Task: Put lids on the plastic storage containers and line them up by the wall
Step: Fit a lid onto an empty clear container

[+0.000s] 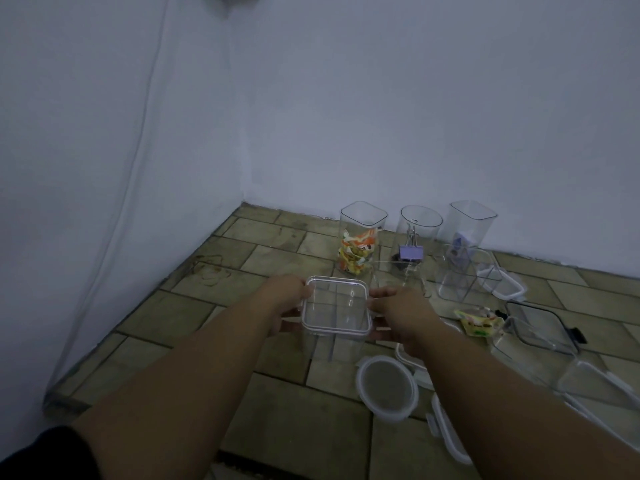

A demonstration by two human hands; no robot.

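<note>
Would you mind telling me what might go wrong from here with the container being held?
1. The hands, left and right, grip only the square lid; if it is not seated, the clear container might drop.
2. The round lid lies just below and could be knocked.

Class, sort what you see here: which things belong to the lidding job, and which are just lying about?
Job:
square container with lid, held by left hand and right hand
three open containers by wall
round lid

Lying about:
snack packet
wire
</note>
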